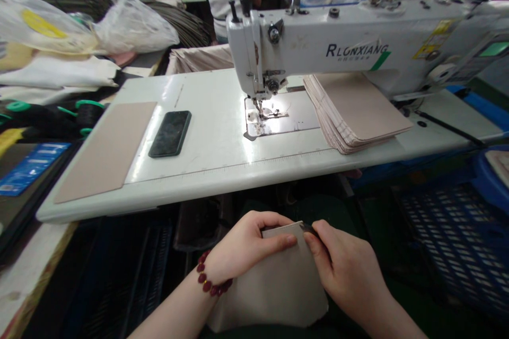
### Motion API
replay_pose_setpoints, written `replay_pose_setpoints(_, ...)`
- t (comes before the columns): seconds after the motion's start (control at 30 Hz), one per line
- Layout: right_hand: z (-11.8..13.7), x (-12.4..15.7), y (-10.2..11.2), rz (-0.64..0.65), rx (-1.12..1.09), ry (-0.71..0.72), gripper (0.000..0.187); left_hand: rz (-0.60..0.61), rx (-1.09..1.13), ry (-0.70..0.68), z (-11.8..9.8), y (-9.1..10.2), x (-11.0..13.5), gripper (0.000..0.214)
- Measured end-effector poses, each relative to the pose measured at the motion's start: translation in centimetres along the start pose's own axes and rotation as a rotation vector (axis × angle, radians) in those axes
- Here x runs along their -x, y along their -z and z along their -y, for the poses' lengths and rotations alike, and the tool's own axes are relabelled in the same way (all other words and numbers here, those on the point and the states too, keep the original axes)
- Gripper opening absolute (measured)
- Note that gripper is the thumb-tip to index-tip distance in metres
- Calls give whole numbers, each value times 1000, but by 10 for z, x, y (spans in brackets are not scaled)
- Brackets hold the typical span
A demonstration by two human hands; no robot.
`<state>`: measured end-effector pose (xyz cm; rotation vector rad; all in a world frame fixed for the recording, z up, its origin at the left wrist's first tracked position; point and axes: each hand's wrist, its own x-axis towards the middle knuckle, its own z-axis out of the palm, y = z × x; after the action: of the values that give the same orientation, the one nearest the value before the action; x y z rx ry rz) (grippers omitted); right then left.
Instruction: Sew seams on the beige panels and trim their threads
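Below the table's front edge, in my lap, I hold a beige piece of material (278, 286) with both hands. My left hand (244, 246), with a red bead bracelet on its wrist, is closed over the piece's top edge, thumb lying across it. My right hand (342, 265) pinches the top right corner, where a small dark tool or clip shows between the fingers; I cannot make out what it is.
A white RLONXIANG sewing machine (338, 42) stands on the white table (222, 153), its needle area lit. A stack of beige pieces (358, 111) lies to its right, one flat beige sheet (107, 148) and a black phone (170, 133) to the left. Blue crates (457, 233) are at the right. Another person stands behind the machine.
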<state>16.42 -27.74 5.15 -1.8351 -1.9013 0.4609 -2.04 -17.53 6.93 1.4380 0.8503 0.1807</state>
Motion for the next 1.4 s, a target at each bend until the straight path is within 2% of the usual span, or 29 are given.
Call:
replay_pose_setpoints(0.2, 2, 0, -3, -8, 32, -1, 22, 3, -6, -40, 0, 0, 1, 25)
replay_pose_setpoints(0.4, 5, 2, -11, -85, -9, 7, 22, 25, 9, -24, 4, -3, 0, 27)
replay_pose_setpoints(0.63, 2, 3, -17, -40, -140, 25, 17, 58, 25, 9, 9, -4, -1, 30)
replay_pose_setpoints(0.87, 2, 1, -15, -35, -119, 32, 24, 52, 22, -2, 6, -4, 0, 28)
replay_pose_setpoints(1.1, 0, 2, -4, 12, -73, -19, 20, 52, 69, 84, 4, -2, 3, 30)
replay_pose_setpoints(1.4, 3, 0, -2, -11, 11, -5, 24, 49, 53, 65, 4, -3, 3, 29)
